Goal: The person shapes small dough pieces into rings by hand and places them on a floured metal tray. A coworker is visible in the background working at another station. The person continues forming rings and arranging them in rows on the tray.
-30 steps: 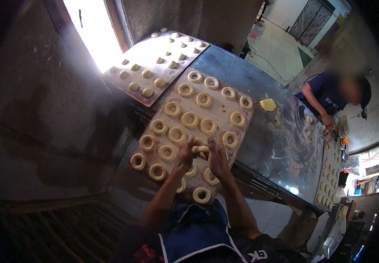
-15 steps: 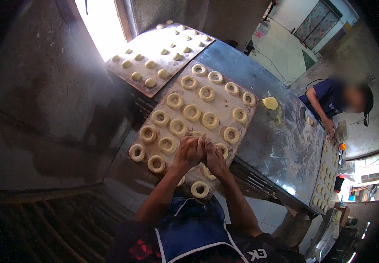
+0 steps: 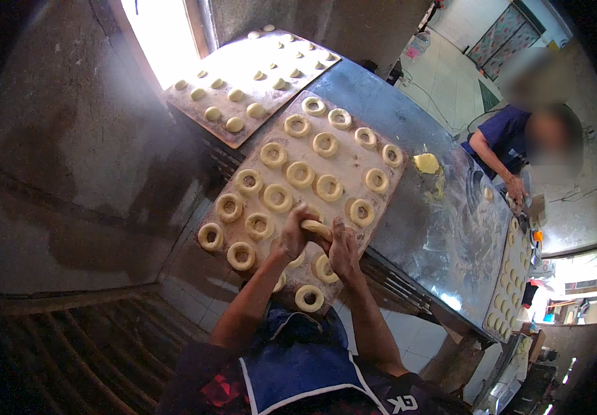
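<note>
Held above the near half of the floured board (image 3: pixel 349 160): a dough ring (image 3: pixel 318 229), between left hand (image 3: pixel 293 237) and right hand (image 3: pixel 344 252). Pale cream-yellow, smooth and plump, with a rounded, slightly curved outer band. Tilted well away from flat, almost edge-on to view; hole mostly hidden by fingers, so its width impossible to tell. Left fingers curled around one end of the ring, grasping it; right fingers and thumb closed on the other end. Exact hold of the fingertips on the underside out of sight; cannot tell.

Spread over the floured board, around and beyond the hands: shaped rings (image 3: pixel 300 174), same pale colour, lying flat and apart, rounded and plump, with darker board surface visible through open centres. Slightly uneven in outline, with holes of differing widths.

Beyond the floured board to the left, a second board (image 3: pixel 210 130) with small round dough pieces (image 3: pixel 234 124). To the right of the floured board, a dusty blue table surface (image 3: pixel 409 228) and a yellow lump (image 3: pixel 426 163). Farther right of the floured board, a co-worker's hand (image 3: pixel 515 188) near a third board with pale discs (image 3: pixel 510 282).
</note>
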The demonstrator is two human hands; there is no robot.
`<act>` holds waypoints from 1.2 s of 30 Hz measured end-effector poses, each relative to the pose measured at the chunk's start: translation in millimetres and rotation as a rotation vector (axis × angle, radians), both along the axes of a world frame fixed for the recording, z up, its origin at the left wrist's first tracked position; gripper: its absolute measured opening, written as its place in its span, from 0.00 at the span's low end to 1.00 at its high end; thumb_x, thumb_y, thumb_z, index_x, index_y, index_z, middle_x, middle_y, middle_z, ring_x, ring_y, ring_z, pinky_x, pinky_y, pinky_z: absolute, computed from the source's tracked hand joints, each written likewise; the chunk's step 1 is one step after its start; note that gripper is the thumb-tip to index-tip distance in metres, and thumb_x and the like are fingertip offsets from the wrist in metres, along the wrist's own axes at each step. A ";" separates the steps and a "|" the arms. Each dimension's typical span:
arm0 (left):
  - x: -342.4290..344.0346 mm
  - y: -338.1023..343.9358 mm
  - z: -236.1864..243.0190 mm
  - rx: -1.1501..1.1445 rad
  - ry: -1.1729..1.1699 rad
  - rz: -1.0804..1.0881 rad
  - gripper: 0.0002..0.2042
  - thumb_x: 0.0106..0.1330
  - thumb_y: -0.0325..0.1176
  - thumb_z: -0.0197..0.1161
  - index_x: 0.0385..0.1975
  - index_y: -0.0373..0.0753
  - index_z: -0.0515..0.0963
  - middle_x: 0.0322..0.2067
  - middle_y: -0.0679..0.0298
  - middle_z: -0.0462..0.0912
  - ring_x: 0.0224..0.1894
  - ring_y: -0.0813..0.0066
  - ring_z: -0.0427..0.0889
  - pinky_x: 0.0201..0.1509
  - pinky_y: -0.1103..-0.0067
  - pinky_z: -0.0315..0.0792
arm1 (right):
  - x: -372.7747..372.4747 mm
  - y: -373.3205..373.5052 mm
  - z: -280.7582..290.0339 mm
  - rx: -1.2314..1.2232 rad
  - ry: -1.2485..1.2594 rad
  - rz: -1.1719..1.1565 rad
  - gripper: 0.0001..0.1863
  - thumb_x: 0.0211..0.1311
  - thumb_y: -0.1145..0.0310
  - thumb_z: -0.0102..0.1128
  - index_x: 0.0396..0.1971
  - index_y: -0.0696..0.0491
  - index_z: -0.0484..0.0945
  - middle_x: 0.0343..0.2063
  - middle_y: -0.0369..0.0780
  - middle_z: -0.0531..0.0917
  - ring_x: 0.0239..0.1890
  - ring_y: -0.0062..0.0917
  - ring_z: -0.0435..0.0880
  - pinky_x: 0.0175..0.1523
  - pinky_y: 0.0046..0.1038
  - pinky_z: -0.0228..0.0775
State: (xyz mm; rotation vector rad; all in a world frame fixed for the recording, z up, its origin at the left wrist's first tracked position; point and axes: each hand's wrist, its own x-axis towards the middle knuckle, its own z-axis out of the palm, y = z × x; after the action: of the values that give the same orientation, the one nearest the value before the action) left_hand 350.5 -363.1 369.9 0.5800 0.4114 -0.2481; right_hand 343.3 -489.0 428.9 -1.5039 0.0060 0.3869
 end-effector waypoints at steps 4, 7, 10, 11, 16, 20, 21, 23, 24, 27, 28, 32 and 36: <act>16.5 -2.6 -4.3 1.434 -0.922 0.490 0.14 0.66 0.41 0.51 0.28 0.35 0.73 0.20 0.65 0.74 0.21 0.71 0.76 0.24 0.72 0.70 | 21.1 -12.6 -8.5 -0.249 0.000 0.093 0.34 0.73 0.46 0.33 0.25 0.64 0.74 0.18 0.45 0.75 0.23 0.24 0.72 0.32 0.31 0.65; 31.8 -15.9 -8.5 0.330 -0.126 0.186 0.13 0.64 0.37 0.50 0.22 0.35 0.75 0.17 0.61 0.74 0.18 0.65 0.72 0.21 0.73 0.64 | 36.8 -18.4 -16.7 -0.205 -0.071 0.046 0.34 0.73 0.46 0.34 0.19 0.61 0.70 0.14 0.40 0.69 0.20 0.24 0.67 0.28 0.32 0.60; 50.6 -24.2 -14.0 1.143 -0.611 0.111 0.16 0.66 0.43 0.51 0.26 0.36 0.74 0.21 0.59 0.76 0.22 0.63 0.74 0.25 0.72 0.69 | 54.6 -20.3 -23.8 -0.053 -0.134 -0.011 0.33 0.72 0.46 0.38 0.16 0.60 0.69 0.12 0.36 0.67 0.19 0.21 0.65 0.26 0.31 0.59; 59.2 -27.2 -15.8 1.191 -0.669 0.129 0.16 0.66 0.44 0.51 0.25 0.37 0.73 0.20 0.61 0.75 0.21 0.65 0.74 0.25 0.72 0.69 | 66.3 -19.2 -25.4 -0.027 -0.203 -0.003 0.32 0.72 0.47 0.39 0.16 0.59 0.69 0.12 0.35 0.67 0.19 0.20 0.65 0.26 0.30 0.59; 113.2 -38.9 -13.0 0.346 -0.138 0.206 0.19 0.66 0.45 0.51 0.15 0.41 0.69 0.14 0.69 0.69 0.17 0.78 0.69 0.18 0.78 0.60 | 118.0 -59.0 -7.2 -0.159 -0.171 0.172 0.24 0.64 0.50 0.54 0.21 0.58 0.75 0.17 0.34 0.73 0.23 0.21 0.70 0.32 0.24 0.66; 186.2 -44.5 4.0 0.755 -0.223 0.118 0.19 0.67 0.45 0.50 0.18 0.39 0.70 0.17 0.66 0.71 0.20 0.74 0.71 0.24 0.75 0.65 | 171.1 -75.3 3.0 -0.390 -0.525 0.094 0.16 0.46 0.64 0.68 0.30 0.59 0.77 0.28 0.41 0.80 0.28 0.26 0.78 0.36 0.27 0.71; 203.8 -44.7 7.0 0.748 -0.137 0.017 0.18 0.67 0.45 0.50 0.21 0.39 0.72 0.18 0.63 0.72 0.23 0.69 0.73 0.29 0.72 0.69 | 185.8 -77.4 -0.5 -0.460 -0.454 0.007 0.18 0.46 0.65 0.68 0.35 0.59 0.76 0.31 0.43 0.81 0.30 0.27 0.79 0.38 0.29 0.72; 221.5 -48.1 7.5 1.048 -0.045 -0.069 0.16 0.67 0.44 0.50 0.27 0.38 0.74 0.20 0.59 0.74 0.27 0.60 0.74 0.37 0.67 0.71 | 209.1 -78.0 -15.3 -0.478 -0.490 -0.140 0.24 0.47 0.66 0.68 0.45 0.59 0.74 0.36 0.47 0.81 0.34 0.30 0.83 0.42 0.31 0.74; 223.6 -48.7 5.7 1.356 -0.038 -0.058 0.14 0.67 0.43 0.51 0.29 0.38 0.75 0.21 0.57 0.75 0.29 0.57 0.75 0.40 0.66 0.69 | 213.5 -82.9 -24.5 -0.562 -0.424 -0.113 0.36 0.47 0.67 0.69 0.57 0.58 0.64 0.38 0.49 0.81 0.39 0.33 0.84 0.46 0.34 0.76; 212.1 -45.6 -4.2 2.093 -0.258 0.102 0.11 0.62 0.38 0.55 0.31 0.37 0.80 0.33 0.53 0.78 0.41 0.56 0.75 0.44 0.60 0.66 | 195.7 -95.0 -54.8 -0.964 -0.695 -0.262 0.40 0.49 0.67 0.69 0.61 0.58 0.59 0.38 0.49 0.81 0.38 0.35 0.83 0.43 0.34 0.75; 202.9 -41.2 -7.8 2.111 -0.300 0.169 0.09 0.61 0.36 0.57 0.32 0.38 0.80 0.35 0.54 0.78 0.43 0.57 0.74 0.46 0.61 0.65 | 186.0 -101.7 -61.0 -0.943 -0.814 -0.276 0.41 0.49 0.66 0.69 0.62 0.58 0.58 0.38 0.48 0.81 0.37 0.36 0.83 0.43 0.34 0.75; 193.8 -30.9 -17.8 2.134 -0.466 0.061 0.09 0.57 0.32 0.60 0.36 0.39 0.79 0.37 0.58 0.77 0.45 0.58 0.74 0.47 0.63 0.64 | 114.5 -128.0 -66.3 -0.732 -0.338 -0.132 0.34 0.52 0.67 0.67 0.59 0.56 0.63 0.32 0.43 0.81 0.33 0.33 0.82 0.40 0.33 0.75; 206.8 -43.2 -28.1 2.137 -0.559 -0.098 0.10 0.58 0.31 0.60 0.38 0.37 0.77 0.38 0.56 0.77 0.44 0.56 0.73 0.48 0.64 0.67 | 71.8 -129.9 -67.7 -0.626 -0.287 -0.138 0.27 0.54 0.69 0.64 0.55 0.56 0.68 0.28 0.41 0.80 0.30 0.31 0.82 0.38 0.32 0.75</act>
State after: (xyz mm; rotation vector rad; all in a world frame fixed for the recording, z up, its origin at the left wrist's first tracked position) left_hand 557.4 -406.3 341.8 2.6808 -0.0739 0.4057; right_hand 415.1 -618.9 361.2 -2.1533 0.0043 0.0478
